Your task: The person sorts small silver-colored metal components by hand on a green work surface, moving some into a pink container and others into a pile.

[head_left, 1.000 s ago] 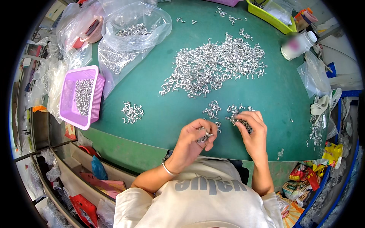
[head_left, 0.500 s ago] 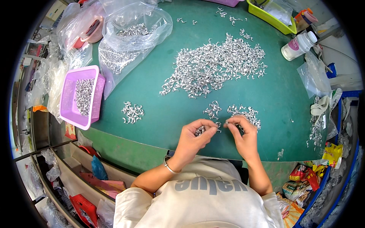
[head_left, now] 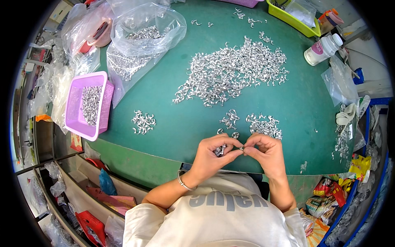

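Observation:
My left hand (head_left: 212, 158) is closed around several small curved silver metal pieces (head_left: 220, 150), which show between its thumb and forefinger. Its fingertips meet those of my right hand (head_left: 266, 154) at one tiny silver piece (head_left: 242, 148); my right thumb and forefinger pinch there too. Most of that piece is covered by the fingers. Just beyond my hands lie a small cluster of the same pieces (head_left: 229, 119) and a wider cluster (head_left: 265, 125). Farther off spreads a large heap of metal pieces (head_left: 238, 70).
A purple basket (head_left: 106, 94) with metal pieces stands at the left, beside an open clear plastic bag (head_left: 123, 82) of them. One more small pile (head_left: 144, 122) lies on the green table (head_left: 181, 136). A white bottle (head_left: 323, 50) and a lime-green tray (head_left: 294, 24) sit far right.
My hands have come together at the fingertips, where they were slightly apart. Both have shifted a little toward me, uncovering a few pieces on the table.

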A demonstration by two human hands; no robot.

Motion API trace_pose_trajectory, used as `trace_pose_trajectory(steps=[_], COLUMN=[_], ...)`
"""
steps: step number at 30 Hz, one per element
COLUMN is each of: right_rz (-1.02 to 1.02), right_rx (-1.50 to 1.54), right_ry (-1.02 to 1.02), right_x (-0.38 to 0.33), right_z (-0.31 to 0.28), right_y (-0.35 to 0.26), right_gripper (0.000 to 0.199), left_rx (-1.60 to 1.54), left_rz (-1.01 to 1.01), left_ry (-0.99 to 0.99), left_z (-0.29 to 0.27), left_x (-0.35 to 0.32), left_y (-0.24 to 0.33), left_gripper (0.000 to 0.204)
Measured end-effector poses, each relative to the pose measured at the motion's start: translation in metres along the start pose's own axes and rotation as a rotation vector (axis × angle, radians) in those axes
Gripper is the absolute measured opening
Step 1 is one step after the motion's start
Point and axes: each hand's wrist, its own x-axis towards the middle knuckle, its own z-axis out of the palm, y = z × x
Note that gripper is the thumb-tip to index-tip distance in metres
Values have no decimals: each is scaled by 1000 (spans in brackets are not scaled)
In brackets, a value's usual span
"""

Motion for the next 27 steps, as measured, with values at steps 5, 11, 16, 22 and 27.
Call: trace_pose_trajectory(steps=[5,11,16,22,27], right_rz=[-144,-160,-306,-455,-509], right_rx=[70,90,-124,-432,-518], right_ry=[7,24,68,156,155], right_x=[-1,-2,-4,-5,-5], right_z=[7,10,12,19,20], right_y=[-5,-2,-4,-12,-11], right_gripper=[20,19,16,16,13], left_rx=[-346,-710,-666,-689,-778], left_rz=[-263,-386,-397,-411,-421], left_ry=[7,-87,-99,-114,-168], left_z=[0,-2,-3,-2,-2], left_x=[0,-2,-1,-1,-1], left_y=[-3,-2,-1,0,-4], left_gripper=[10,14,14,14,10])
